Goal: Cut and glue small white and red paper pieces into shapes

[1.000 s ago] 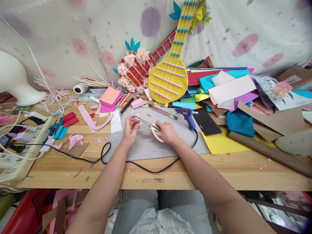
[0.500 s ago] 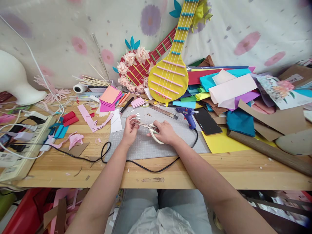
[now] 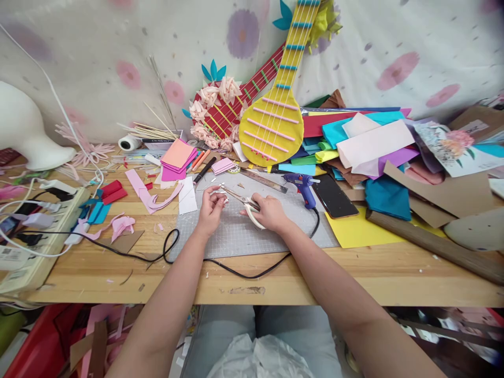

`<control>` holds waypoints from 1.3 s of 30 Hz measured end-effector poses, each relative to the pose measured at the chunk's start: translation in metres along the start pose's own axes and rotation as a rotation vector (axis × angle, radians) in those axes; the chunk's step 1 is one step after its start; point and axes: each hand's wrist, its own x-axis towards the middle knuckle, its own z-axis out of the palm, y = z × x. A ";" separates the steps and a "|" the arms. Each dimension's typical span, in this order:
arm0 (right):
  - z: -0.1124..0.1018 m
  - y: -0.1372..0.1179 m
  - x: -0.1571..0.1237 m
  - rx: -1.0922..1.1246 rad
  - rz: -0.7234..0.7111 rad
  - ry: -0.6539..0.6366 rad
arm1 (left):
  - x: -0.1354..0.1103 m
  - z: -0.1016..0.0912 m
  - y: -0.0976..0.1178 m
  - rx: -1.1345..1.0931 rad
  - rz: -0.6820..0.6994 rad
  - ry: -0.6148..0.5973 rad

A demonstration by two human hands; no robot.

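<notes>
My right hand (image 3: 270,212) grips a pair of white-handled scissors (image 3: 243,202), blades apart and pointing left toward my left hand. My left hand (image 3: 210,209) is curled in a pinch on a thin white strip (image 3: 219,192), held just at the blade tips. Both hands hover over a grey cutting mat (image 3: 244,231) in the middle of the wooden table (image 3: 354,273). A few small white cut bits (image 3: 221,185) lie on the mat beyond my left fingers.
A blue glue gun (image 3: 302,187) with a black cord, a metal ruler (image 3: 263,181) and a black phone (image 3: 334,196) lie to the right. Coloured paper sheets pile at the far right; pink squares (image 3: 177,157), scraps and a power strip (image 3: 35,241) sit left. Paper guitars (image 3: 275,121) lean behind.
The scissor blades closed somewhat half a second ago and have opened again near the white strip. Both hands stay in the same place.
</notes>
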 end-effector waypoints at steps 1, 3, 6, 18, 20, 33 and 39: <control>0.000 0.000 0.000 0.013 -0.016 -0.001 | 0.000 0.000 0.000 0.001 0.005 -0.001; -0.001 0.000 0.000 0.042 -0.067 -0.007 | 0.000 0.000 0.000 0.003 0.010 -0.003; -0.001 -0.001 -0.001 0.075 -0.136 -0.032 | 0.000 -0.001 0.000 -0.008 0.015 -0.008; -0.001 -0.001 0.000 -0.028 -0.050 -0.048 | 0.000 0.000 0.001 0.013 -0.015 -0.017; -0.001 0.000 0.000 -0.050 0.010 -0.043 | 0.000 0.000 0.001 0.028 -0.015 -0.001; 0.002 0.025 0.000 -0.043 0.328 0.078 | 0.000 -0.009 -0.009 0.680 0.125 -0.041; -0.001 0.029 -0.001 -0.048 0.361 0.077 | 0.001 -0.013 -0.008 0.795 0.252 0.067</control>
